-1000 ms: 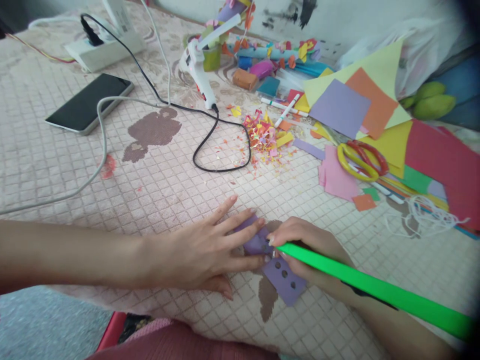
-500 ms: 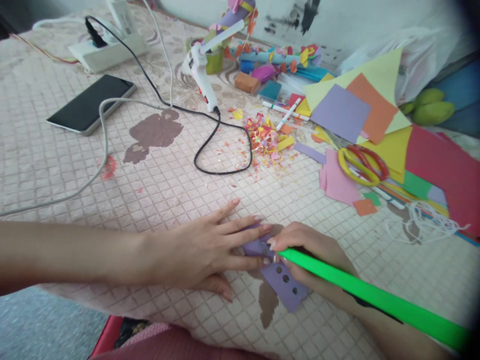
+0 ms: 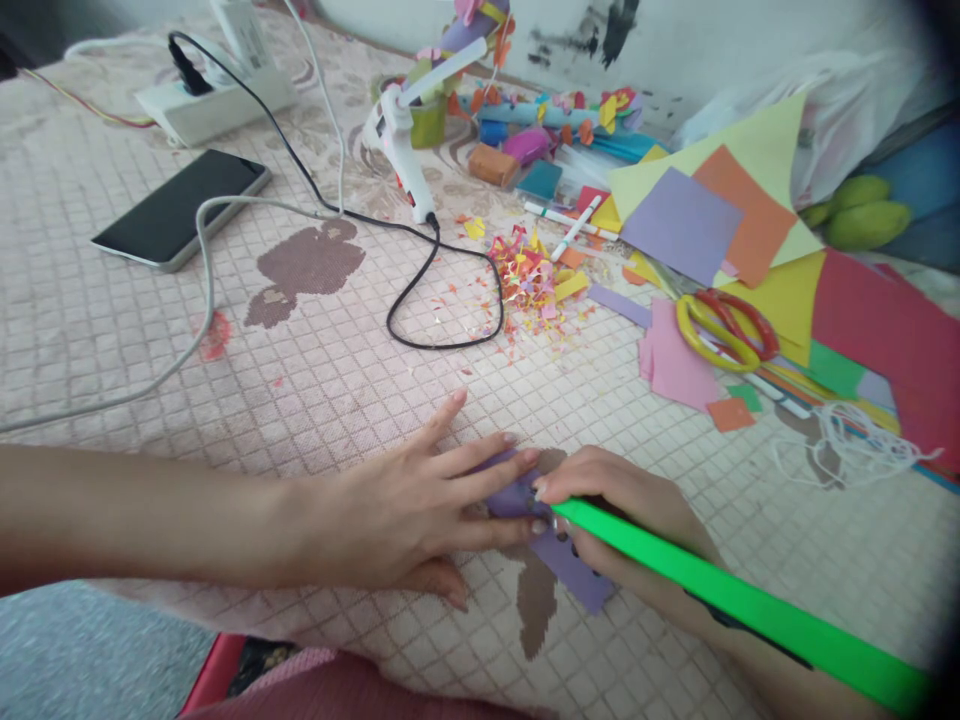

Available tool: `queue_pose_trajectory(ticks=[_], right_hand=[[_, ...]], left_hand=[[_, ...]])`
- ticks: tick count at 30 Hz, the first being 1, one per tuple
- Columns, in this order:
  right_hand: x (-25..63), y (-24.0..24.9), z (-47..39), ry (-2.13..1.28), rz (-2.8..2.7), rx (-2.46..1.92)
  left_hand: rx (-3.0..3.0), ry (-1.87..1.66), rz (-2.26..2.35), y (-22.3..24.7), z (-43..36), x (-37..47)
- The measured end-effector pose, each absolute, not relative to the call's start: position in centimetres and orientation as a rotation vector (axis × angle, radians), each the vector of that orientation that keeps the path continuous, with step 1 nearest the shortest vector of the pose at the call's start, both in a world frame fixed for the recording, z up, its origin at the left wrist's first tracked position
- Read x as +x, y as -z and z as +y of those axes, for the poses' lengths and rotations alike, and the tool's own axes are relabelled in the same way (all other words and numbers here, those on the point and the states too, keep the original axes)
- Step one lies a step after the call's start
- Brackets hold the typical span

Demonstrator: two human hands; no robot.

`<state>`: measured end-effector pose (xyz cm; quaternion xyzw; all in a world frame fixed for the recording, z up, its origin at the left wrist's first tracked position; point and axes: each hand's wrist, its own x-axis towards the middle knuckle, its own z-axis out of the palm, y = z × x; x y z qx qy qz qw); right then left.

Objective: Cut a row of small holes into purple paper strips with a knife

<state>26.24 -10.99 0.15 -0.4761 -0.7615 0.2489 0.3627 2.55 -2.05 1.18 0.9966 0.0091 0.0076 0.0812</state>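
Note:
My left hand point(image 3: 394, 500) lies flat with its fingers spread, and its fingertips press on a purple paper strip point(image 3: 574, 572). Dark round holes show along that strip, partly covered by my fingers. Closed in a pen-like grip, my right hand point(image 3: 630, 505) holds a long bright green tool point(image 3: 697, 560) with a black part along its underside. The tool's front end meets the strip beside my left fingertips. Its tip is mostly hidden by my fingers, so I cannot tell its exact kind.
Ahead lie paper scraps point(image 3: 529, 285), a white glue gun point(image 3: 401, 150) and its black cord. Scissors point(image 3: 720, 330), coloured paper sheets point(image 3: 682, 225) and white string point(image 3: 855, 445) are on the right. A phone point(image 3: 184, 210) and power strip point(image 3: 217, 105) sit at the left.
The lower end of the purple strip has shifted slightly up, and more of its holes are now hidden by my right hand. My left hand has moved very slightly.

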Motion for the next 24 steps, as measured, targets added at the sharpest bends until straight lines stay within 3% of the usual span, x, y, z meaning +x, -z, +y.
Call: queue_pose_trajectory(ticks=[24], right_hand=[[26.6, 0.1, -11.3, -0.711, -1.931, -1.251]], left_hand=[[3.058, -0.132, 0.118, -0.8, -2.5, 2.2]])
